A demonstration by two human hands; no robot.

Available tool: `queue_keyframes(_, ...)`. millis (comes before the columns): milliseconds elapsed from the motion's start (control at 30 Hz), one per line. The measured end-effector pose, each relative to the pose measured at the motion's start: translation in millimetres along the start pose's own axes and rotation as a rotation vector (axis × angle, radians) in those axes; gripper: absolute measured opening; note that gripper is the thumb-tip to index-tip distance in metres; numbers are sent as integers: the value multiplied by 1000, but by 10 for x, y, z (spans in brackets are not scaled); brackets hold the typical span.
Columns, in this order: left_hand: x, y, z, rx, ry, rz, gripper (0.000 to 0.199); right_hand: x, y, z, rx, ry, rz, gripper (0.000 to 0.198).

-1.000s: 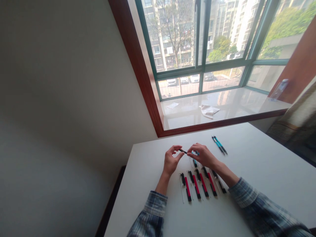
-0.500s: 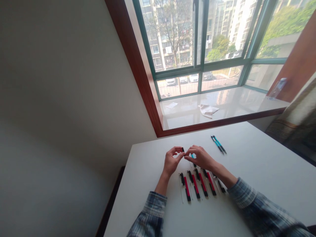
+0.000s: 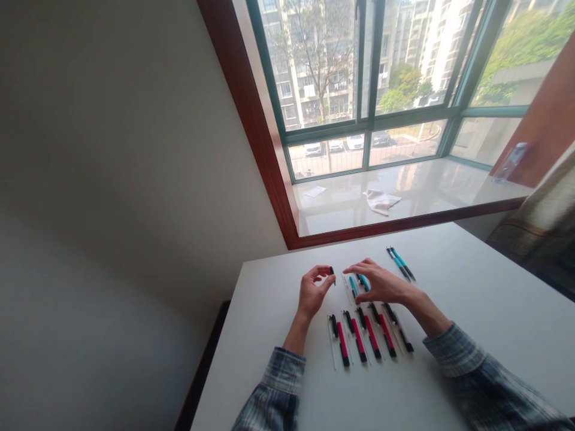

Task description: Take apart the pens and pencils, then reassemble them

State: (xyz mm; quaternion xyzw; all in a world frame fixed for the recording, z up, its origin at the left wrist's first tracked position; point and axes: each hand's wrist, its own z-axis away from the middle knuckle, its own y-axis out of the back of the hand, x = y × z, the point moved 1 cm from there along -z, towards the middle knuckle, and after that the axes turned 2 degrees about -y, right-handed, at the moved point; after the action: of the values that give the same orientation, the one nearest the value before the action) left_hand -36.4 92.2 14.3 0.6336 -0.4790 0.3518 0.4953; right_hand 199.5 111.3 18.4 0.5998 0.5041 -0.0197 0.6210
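Pinched between the thumb and fingers of my left hand is a small black pen part, held upright above the table. My right hand is open, thumb and fingers apart, over a thin clear refill and a teal pen barrel; its fingers partly hide a second teal piece. Closer to me lies a row of taken-apart pens: several red barrels with black grips, black clip parts and thin refills. A black barrel ends the row on the right.
Two teal pens lie together at the back right of the white table. Behind the table, a window sill bears a crumpled white cloth and a clear bottle. A grey wall stands at the left.
My right hand has moved away from my left hand to the right and opened over the teal parts. My left hand keeps hold of the black pen part. The view has shifted slightly.
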Motion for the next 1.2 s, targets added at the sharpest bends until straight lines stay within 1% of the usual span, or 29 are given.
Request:
queue_keyframes(267,-12,-4,5,-3,11,-2,21,84,-45,9,-34,-18,41,80)
queue_keyframes(467,-14,-2,10,-7,9,-3,22,36,-45,5,-47,-18,47,75)
queue_keyframes(567,-15,-2,7,-5,17,-2,22,-19,-36,-3,-18,-15,68,73)
queue_keyframes(700,-19,-6,7,-9,41,20,24,-116,-35,-31,77,-5,110,78)
queue_keyframes(833,-23,-16,3,-26,59,126,30,-290,-66,-67,163,84,76,85)
queue_keyframes(967,-25,-35,-5,-39,89,237,36,-456,-127,-87,168,191,-10,89)
queue_keyframes(1067,-28,-48,-5,-36,103,254,41,-492,-168,-89,166,214,-45,92)
queue_keyframes(1200,-33,-51,1,-40,135,268,44,-462,-204,-91,180,225,-49,92)
